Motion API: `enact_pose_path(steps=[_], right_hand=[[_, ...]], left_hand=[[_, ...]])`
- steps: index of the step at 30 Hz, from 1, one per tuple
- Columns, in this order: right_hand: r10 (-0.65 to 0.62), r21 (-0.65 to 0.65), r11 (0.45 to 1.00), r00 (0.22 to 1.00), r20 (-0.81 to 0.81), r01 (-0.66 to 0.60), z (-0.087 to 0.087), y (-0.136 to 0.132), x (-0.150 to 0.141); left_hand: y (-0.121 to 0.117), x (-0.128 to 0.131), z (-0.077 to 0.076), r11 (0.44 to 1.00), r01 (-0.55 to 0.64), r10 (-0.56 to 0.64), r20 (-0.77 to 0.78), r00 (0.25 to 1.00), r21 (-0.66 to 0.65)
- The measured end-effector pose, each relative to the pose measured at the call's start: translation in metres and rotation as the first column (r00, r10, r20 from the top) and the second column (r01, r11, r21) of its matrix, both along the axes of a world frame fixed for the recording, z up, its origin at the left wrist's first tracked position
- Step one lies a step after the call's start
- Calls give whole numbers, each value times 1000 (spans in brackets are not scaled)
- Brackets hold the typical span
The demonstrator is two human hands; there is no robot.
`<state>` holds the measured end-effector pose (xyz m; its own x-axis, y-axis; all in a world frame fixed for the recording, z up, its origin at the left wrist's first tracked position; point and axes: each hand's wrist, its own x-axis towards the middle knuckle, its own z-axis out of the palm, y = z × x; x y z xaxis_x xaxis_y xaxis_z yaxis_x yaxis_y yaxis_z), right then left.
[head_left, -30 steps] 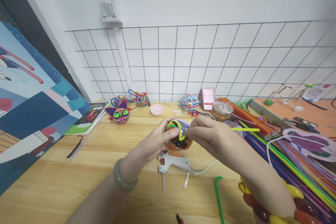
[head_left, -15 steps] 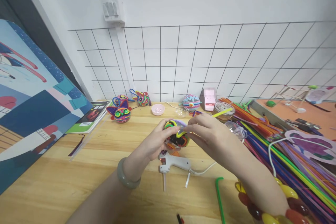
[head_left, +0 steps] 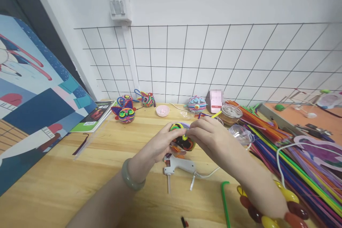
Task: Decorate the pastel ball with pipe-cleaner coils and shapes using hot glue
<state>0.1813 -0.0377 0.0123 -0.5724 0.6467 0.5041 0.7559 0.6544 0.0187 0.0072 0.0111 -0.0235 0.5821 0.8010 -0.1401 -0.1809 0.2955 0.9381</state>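
My left hand (head_left: 162,140) is wrapped round a multicoloured ball-shaped pipe-cleaner ornament (head_left: 183,144), with black, orange, green and yellow coils facing me. At its upper right, my right hand (head_left: 207,131) pinches a yellow pipe cleaner (head_left: 217,114), whose free end sticks out behind the fingers. A bent yellow part rests against the ornament near my left thumb. The right fingertips partly hide the ornament. Just below lies a white hot glue gun (head_left: 180,164) with a glue stick in its back and a cable to the right.
Finished cat-face ornaments (head_left: 125,112) stand at the back left beside a book (head_left: 91,121). Along the wall are a pink bowl (head_left: 162,110), a phone (head_left: 216,101) and a round clear container (head_left: 231,114). Pipe-cleaner bundles (head_left: 288,164) fill the right side. A green pipe cleaner (head_left: 226,203) lies in front.
The right hand's fingers have closed in over the ornament, and less of the yellow pipe cleaner shows behind them. The view has shifted slightly; the left hand keeps its hold.
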Motion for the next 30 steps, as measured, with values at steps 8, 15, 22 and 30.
enact_pose_path(steps=[8, 15, 22, 30], right_hand=[[29, 82, 996, 998, -56, -24, -4, -1, -11], [27, 4, 1000, 996, -84, -26, -3, -2, -12], [32, -38, 999, 993, -115, -37, -5, 2, -12], [49, -2, 999, 965, -259, -51, -2, -4, -12]], left_hand=[[-1, -1, -2, 1000, -8, 9, 31, 999, -11], [-1, 0, -3, 1000, -16, 16, 36, 999, -7], [-2, -2, -3, 999, -9, 11, 63, 998, -36], [10, -10, 5, 984, -173, 179, 186, 966, -44]])
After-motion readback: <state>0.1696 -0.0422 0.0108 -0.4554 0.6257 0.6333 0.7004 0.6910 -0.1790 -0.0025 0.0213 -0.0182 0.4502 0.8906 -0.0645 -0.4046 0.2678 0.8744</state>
